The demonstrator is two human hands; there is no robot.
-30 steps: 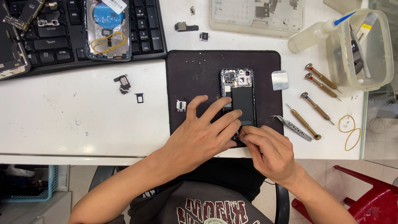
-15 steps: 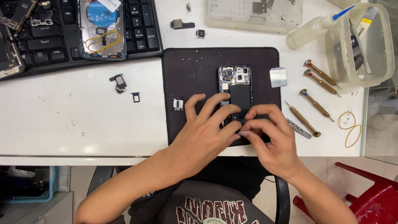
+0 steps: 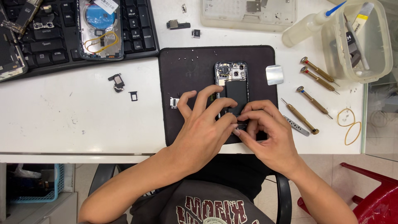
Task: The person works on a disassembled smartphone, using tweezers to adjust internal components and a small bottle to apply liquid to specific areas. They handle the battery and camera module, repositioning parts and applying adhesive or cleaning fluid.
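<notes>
From the head camera, an opened phone (image 3: 232,89) with its back off lies on a black mat (image 3: 186,83) on the white table (image 3: 83,116), and both hands meet at its lower end. The left hand (image 3: 203,128) spreads its fingers over the phone's lower left, its grip pinched narrow at the bottom edge, while the right hand (image 3: 269,132) pinches a small dark part just beside it. Four brass-handled screwdrivers (image 3: 311,101) lie to the right of the mat, near a yellow rubber band (image 3: 348,124); a keyboard (image 3: 62,37) sits far left.
</notes>
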